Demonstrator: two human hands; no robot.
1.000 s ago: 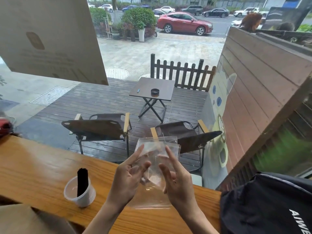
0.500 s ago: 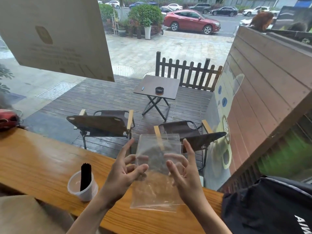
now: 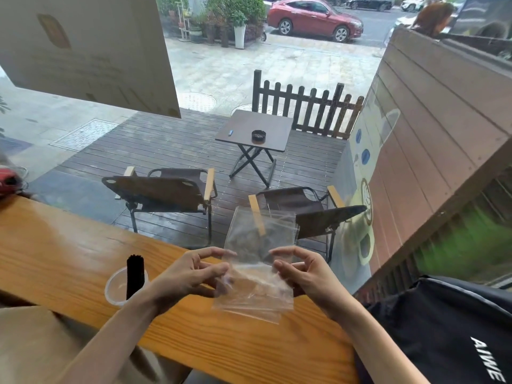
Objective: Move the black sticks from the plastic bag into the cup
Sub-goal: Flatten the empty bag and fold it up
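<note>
**Holding an Emptied Bag Beside the Filled Cup**

Standing at the left of the wooden bench (image 3: pixel 69 253), a white cup (image 3: pixel 116 291) holds the bundle of black sticks (image 3: pixel 135 274), which lean upright inside it with their tops rising above the rim. Just right of the cup, the left hand (image 3: pixel 188 275) is raised over the bench with its fingers curled; the thumb and first fingers pinch the left edge of the clear plastic bag (image 3: pixel 257 261). The bag hangs between the two hands, its upper part standing up in front of the window and its lower edge reaching down close to the bench top; whether it touches the wood cannot be told. No sticks show through the film. The right hand (image 3: pixel 307 275) mirrors the left, fingers curled, pinching the bag's right edge.

Further right, a black backpack (image 3: pixel 443 328) with white lettering sits at the end of the bench. Beyond the glass, from left to right, are a folding chair (image 3: pixel 163 189) on the wet deck, a small dark folding table (image 3: pixel 255 131) carrying an ashtray (image 3: pixel 258 135), a second chair (image 3: pixel 307 209) partly seen through the bag, and a low picket fence (image 3: pixel 304 106). A red car (image 3: pixel 313 19) is parked on the street behind.
</note>
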